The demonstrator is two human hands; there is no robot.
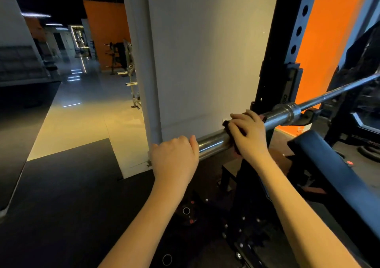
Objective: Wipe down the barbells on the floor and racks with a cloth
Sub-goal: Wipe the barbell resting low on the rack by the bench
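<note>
Fingers (193,142): left hand (174,156) clenched round barbell (213,143) end; right hand (247,136) grasped dark cloth (226,123) against bar; bare steel lay between them.

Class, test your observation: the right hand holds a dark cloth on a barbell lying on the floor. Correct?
Not quite. The head view shows the right hand holding the dark cloth on a barbell resting on the rack, not on the floor.

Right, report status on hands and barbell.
Left hand grips barbell end. Right hand holds cloth wrapped round it. Resting on rack. Bench lower right, clear of it.
</note>
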